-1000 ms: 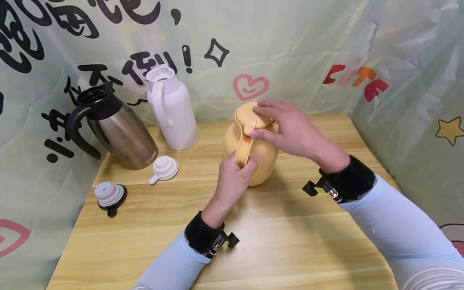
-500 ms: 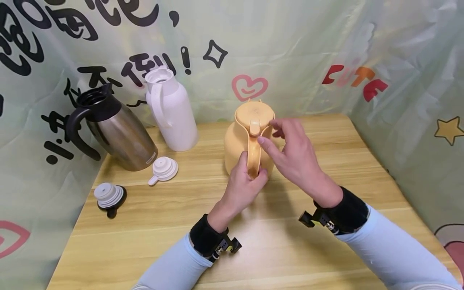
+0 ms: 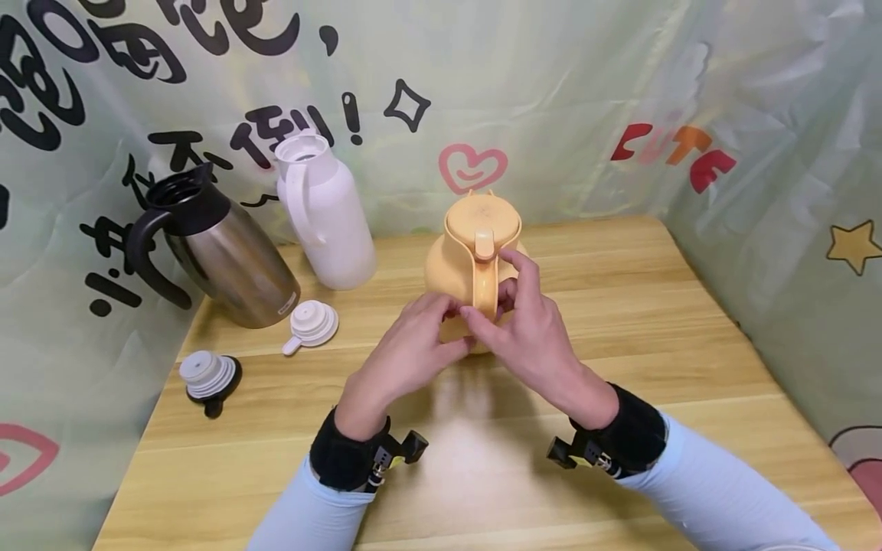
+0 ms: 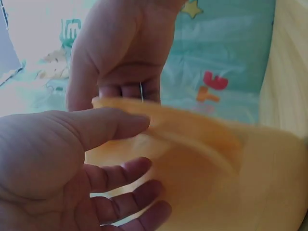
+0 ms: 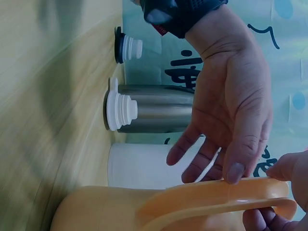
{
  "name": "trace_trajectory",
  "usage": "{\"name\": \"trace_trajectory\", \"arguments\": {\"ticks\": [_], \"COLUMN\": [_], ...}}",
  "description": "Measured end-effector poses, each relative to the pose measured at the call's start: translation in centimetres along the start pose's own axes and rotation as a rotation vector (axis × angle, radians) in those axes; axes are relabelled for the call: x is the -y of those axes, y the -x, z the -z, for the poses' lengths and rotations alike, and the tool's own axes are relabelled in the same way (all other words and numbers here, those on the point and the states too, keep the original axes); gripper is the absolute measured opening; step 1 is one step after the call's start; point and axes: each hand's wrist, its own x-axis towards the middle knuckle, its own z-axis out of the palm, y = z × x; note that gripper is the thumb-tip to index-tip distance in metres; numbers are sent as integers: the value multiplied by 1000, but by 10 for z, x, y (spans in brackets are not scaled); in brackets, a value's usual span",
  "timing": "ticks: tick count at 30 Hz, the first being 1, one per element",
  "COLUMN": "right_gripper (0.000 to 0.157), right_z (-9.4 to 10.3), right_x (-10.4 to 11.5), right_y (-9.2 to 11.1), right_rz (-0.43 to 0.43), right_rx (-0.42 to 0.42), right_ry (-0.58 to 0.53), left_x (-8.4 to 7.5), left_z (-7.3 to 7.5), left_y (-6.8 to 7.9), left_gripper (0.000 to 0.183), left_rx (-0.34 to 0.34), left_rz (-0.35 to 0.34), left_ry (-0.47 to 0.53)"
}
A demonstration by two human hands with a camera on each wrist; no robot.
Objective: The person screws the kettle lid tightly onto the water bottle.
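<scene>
A pale orange thermos jug (image 3: 448,268) stands upright at the table's middle, its round lid (image 3: 484,218) on and its handle (image 3: 485,287) facing the person. My right hand (image 3: 537,337) holds the handle from the right; in the right wrist view, its thumb and fingers lie on either side of it. My left hand (image 3: 406,344) is at the handle's left side. In the left wrist view its thumb rests along the handle edge, while the other fingers (image 4: 134,187) are loosely bent and apart from one another. Part of the jug's lower body is hidden by the hands.
Left of the jug stand a white thermos jug (image 3: 331,222) and a steel thermos jug (image 3: 234,252) with a black top, both lidless. Before them lie a white stopper (image 3: 313,323) and a black-rimmed stopper (image 3: 209,375). A printed curtain (image 3: 565,92) closes off the back.
My right hand has come down from the jug's lid to its handle. The left hand has loosened its grip on the handle and shifted left. The jug has turned slightly, handle towards the person.
</scene>
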Motion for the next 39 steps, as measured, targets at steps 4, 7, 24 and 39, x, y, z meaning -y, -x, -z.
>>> {"name": "trace_trajectory", "arguments": {"ticks": [4,7,24,39], "right_gripper": [75,66,36,22], "right_z": [0,4,13,52], "right_x": [-2,-5,-22,-87], "right_y": [5,8,-6,-29], "right_rz": [-63,-168,-507,-565], "right_rx": [-36,-62,-150,-412], "right_ry": [-66,-158,-387,-321], "left_x": [4,6,12,28], "left_z": [2,2,-14,-52], "left_y": [-1,-2,-9,-8], "left_gripper": [43,44,31,44], "left_rx": [17,42,179,390], "left_rz": [62,86,98,168], "left_ry": [-8,-11,-49,-134]}}
